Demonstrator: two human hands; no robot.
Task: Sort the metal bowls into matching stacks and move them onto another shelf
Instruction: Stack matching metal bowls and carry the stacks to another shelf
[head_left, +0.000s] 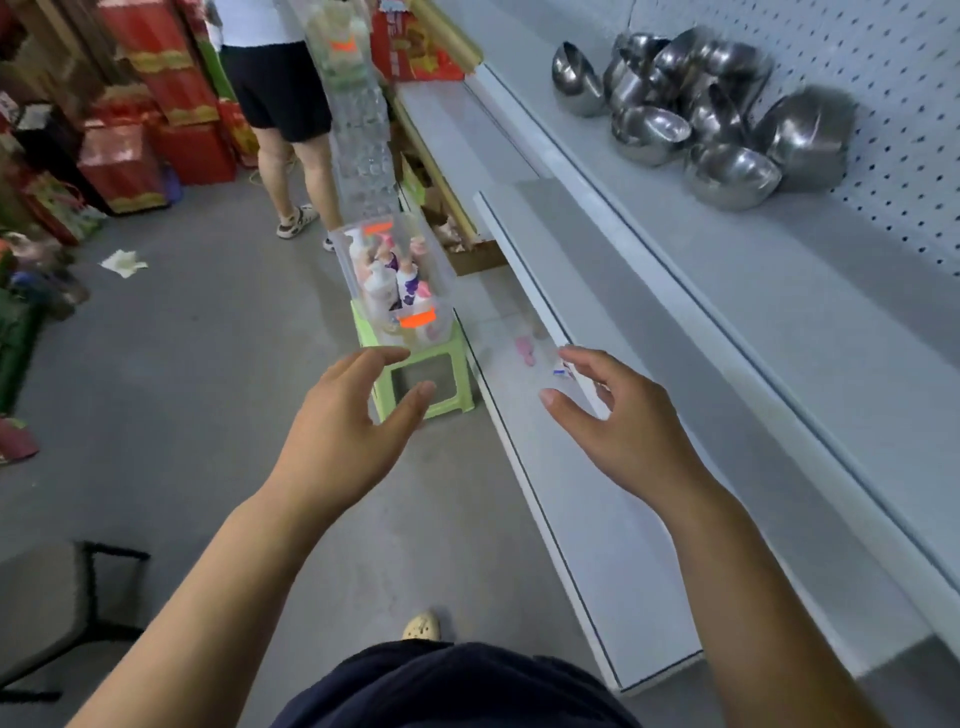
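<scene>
Several shiny metal bowls (711, 111) lie in a loose, jumbled pile on the upper grey shelf (701, 270) at the top right, some tipped on their sides, against the pegboard back wall. My left hand (345, 421) and my right hand (618, 421) are both held out in front of me, fingers spread, holding nothing. They hover well below and left of the bowls. The right hand is over the lower shelf (587, 519); the left is over the floor near a green stool.
A green plastic stool (447, 376) carries a clear bin of bottles (392, 280) by the lower shelf's edge. Another person (280, 104) stands further down the aisle. Red gift boxes (156, 119) are stacked at the left. A dark chair (62, 613) is at the bottom left.
</scene>
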